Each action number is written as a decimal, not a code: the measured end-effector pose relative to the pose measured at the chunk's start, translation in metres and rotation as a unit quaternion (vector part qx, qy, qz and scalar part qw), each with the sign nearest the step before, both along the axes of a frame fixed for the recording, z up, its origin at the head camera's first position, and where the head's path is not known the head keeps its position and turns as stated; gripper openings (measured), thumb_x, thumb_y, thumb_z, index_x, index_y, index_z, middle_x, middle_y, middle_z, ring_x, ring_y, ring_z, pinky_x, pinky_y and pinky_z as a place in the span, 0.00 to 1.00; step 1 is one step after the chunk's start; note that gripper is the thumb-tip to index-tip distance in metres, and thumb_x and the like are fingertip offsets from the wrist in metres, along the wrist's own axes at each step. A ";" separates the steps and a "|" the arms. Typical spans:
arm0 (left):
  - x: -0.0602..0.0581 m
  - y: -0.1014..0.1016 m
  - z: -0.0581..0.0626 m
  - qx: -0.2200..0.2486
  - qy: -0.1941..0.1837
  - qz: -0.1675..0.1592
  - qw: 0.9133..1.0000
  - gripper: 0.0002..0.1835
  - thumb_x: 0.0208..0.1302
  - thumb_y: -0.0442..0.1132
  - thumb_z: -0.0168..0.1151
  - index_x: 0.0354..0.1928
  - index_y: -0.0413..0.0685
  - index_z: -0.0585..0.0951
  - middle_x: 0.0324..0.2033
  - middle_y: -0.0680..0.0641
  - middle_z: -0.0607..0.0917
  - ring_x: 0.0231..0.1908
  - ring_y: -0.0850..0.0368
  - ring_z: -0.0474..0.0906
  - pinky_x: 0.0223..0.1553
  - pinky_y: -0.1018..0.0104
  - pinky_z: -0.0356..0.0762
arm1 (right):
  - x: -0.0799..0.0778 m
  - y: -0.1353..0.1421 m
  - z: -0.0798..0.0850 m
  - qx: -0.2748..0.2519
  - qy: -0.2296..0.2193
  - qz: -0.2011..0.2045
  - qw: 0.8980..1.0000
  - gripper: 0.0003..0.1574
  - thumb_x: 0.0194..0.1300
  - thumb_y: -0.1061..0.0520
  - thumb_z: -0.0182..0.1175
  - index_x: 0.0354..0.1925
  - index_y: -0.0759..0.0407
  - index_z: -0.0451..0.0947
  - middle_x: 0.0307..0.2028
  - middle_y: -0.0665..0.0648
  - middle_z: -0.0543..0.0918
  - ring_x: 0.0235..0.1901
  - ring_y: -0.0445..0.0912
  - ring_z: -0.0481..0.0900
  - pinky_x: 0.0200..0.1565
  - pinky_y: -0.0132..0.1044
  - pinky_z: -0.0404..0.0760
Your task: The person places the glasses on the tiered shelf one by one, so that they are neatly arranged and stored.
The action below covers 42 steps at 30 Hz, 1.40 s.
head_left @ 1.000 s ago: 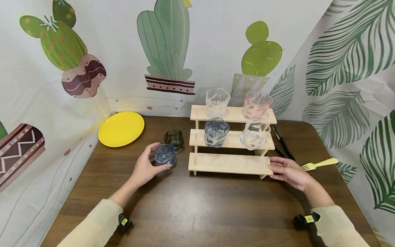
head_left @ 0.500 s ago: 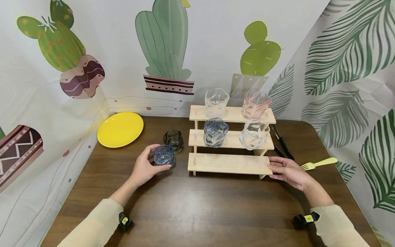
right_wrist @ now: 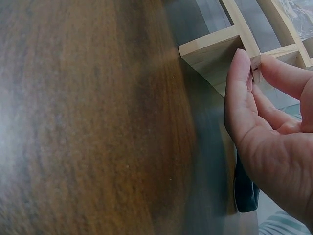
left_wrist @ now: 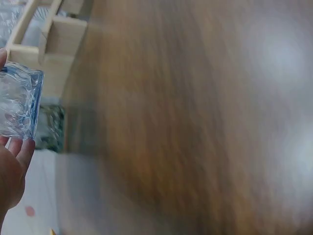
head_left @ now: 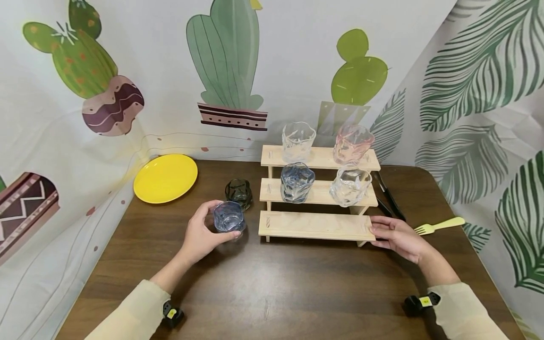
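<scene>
My left hand (head_left: pixel 203 233) grips a blue glass cup (head_left: pixel 229 218) between thumb and fingers, and in the left wrist view the same blue cup (left_wrist: pixel 19 100) shows at the left edge. Just behind it a dark smoky glass cup (head_left: pixel 239 192) stands on the table. My right hand (head_left: pixel 399 237) pinches the right end of the lowest tier of a three-tier wooden display stand (head_left: pixel 314 225); thumb and fingertips meet at the stand's corner (right_wrist: pixel 255 63) in the right wrist view. The middle tier bears another blue cup (head_left: pixel 297 183) and a clear cup (head_left: pixel 351 185).
On the top tier sit a clear cup (head_left: pixel 298 141) and a pink cup (head_left: pixel 352 144). A yellow plate (head_left: pixel 165 178) lies at the back left. Right of the stand are black-handled utensils (head_left: pixel 390 200) and a pale yellow fork (head_left: pixel 439 225). A patterned cloth (head_left: pixel 297 61) hangs behind the brown table (head_left: pixel 255 293).
The blue cup in my left hand has risen slightly and shifted a little to the right and nearer me. My right hand keeps its hold on the stand, unmoved.
</scene>
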State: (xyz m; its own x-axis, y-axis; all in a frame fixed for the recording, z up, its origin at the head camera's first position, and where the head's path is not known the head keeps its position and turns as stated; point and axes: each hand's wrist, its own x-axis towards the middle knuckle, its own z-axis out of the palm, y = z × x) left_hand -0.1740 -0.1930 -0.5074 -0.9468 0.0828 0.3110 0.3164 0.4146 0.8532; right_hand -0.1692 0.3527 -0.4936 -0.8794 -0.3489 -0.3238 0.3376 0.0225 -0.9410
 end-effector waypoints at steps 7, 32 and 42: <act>0.015 0.028 0.021 -0.014 0.004 -0.022 1.000 0.48 0.35 0.50 0.92 0.63 0.60 0.77 0.55 0.55 0.82 0.51 0.55 0.79 0.49 0.57 0.82 | 0.001 0.001 0.000 -0.003 0.002 -0.001 1.000 0.37 0.78 0.67 0.54 0.72 0.83 0.47 0.51 0.51 0.82 0.48 0.44 0.84 0.48 0.39 0.86; 0.019 0.182 0.043 -0.022 0.022 -0.114 0.993 0.49 0.32 0.59 0.90 0.62 0.60 0.78 0.50 0.59 0.80 0.48 0.63 0.78 0.52 0.61 0.81 | 0.001 -0.001 0.001 0.004 0.002 -0.007 1.000 0.40 0.78 0.66 0.55 0.74 0.82 0.45 0.51 0.52 0.82 0.48 0.44 0.84 0.48 0.38 0.86; 0.011 0.236 0.034 -0.051 0.055 -0.107 0.991 0.50 0.33 0.61 0.90 0.62 0.58 0.77 0.49 0.58 0.79 0.45 0.67 0.75 0.46 0.70 0.80 | 0.001 0.000 -0.001 0.004 0.008 -0.001 1.000 0.37 0.78 0.66 0.54 0.73 0.82 0.48 0.50 0.52 0.82 0.47 0.44 0.84 0.48 0.39 0.86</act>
State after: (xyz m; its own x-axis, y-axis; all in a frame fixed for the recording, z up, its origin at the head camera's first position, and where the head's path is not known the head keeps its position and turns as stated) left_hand -0.1631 0.0432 -0.4730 -0.8651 0.3143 0.3908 0.4951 0.4104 0.7658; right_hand -0.1684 0.3531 -0.4951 -0.8853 -0.3440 -0.3129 0.3230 0.0289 -0.9459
